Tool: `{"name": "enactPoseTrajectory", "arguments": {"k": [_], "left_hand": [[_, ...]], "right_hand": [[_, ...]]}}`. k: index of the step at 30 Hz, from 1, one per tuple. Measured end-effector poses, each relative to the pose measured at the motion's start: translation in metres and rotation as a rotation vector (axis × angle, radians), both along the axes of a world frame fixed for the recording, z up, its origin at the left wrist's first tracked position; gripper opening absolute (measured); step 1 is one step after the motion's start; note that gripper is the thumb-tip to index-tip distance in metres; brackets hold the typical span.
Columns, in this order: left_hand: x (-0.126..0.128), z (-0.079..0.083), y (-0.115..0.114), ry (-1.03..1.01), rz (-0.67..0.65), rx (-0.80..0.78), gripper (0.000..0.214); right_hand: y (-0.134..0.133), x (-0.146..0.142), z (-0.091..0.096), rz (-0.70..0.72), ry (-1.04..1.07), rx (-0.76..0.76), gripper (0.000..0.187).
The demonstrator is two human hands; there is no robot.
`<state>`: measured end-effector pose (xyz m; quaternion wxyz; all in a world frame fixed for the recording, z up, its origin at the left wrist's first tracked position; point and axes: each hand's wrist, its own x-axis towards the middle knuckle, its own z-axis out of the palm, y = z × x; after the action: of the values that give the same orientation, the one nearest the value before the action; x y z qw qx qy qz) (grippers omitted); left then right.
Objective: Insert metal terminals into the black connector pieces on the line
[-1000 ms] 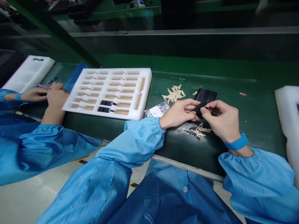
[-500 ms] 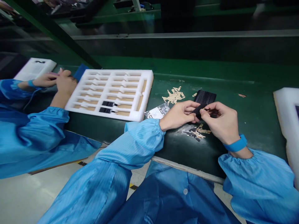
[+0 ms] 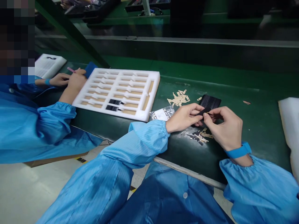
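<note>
My left hand (image 3: 184, 117) and my right hand (image 3: 225, 126) meet over the green table, both pinched on a small black part (image 3: 203, 110) held between their fingertips. Just behind it lies a ribbed black tray (image 3: 211, 101). Under my hands sits a little heap of black and tan scraps (image 3: 199, 136). A second heap of tan strips (image 3: 179, 98) lies farther back, and a clear plastic bag (image 3: 161, 114) rests beside my left wrist.
A white foam tray (image 3: 121, 91) with slotted rows holds two black parts (image 3: 113, 105) at its near side. A co-worker's hands (image 3: 70, 81) work at the left, by a white foam block (image 3: 48, 64). More white foam (image 3: 289, 124) stands at the right edge.
My hands stay together on the black part, with the right fingers shifted slightly on it. The co-worker's hands have moved farther back and to the right. The view has panned a little.
</note>
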<state>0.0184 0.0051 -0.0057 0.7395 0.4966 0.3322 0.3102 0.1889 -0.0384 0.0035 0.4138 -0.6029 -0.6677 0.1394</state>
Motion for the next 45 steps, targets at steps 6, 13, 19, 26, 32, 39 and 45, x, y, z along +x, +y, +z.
{"name": "enactPoseTrajectory", "arguments": {"k": [6, 13, 19, 26, 32, 39, 45], "left_hand": [[0.000, 0.005, 0.000, 0.028, 0.041, -0.004, 0.024], [-0.001, 0.011, 0.001, 0.064, 0.061, 0.020, 0.010], [0.000, 0.003, -0.003, 0.070, 0.038, 0.109, 0.023], [0.000, -0.007, -0.009, 0.151, 0.090, 0.204, 0.026], [0.004, -0.004, -0.013, 0.131, 0.146, 0.154, 0.021], [0.008, -0.004, -0.014, 0.077, 0.178, 0.038, 0.022], [0.006, -0.007, -0.015, 0.124, 0.169, 0.141, 0.023]], "right_hand": [[0.004, 0.007, 0.002, -0.258, 0.228, 0.162, 0.023], [0.006, 0.007, -0.007, -0.145, 0.345, 0.063, 0.017], [0.004, 0.002, -0.007, 0.006, 0.256, -0.087, 0.024], [0.001, -0.003, -0.003, -0.013, 0.125, 0.039, 0.005], [-0.001, -0.006, -0.002, -0.008, 0.092, 0.064, 0.004], [0.000, -0.005, -0.007, -0.087, 0.165, 0.058, 0.028], [-0.002, -0.008, -0.001, 0.001, 0.060, 0.125, 0.005]]}}
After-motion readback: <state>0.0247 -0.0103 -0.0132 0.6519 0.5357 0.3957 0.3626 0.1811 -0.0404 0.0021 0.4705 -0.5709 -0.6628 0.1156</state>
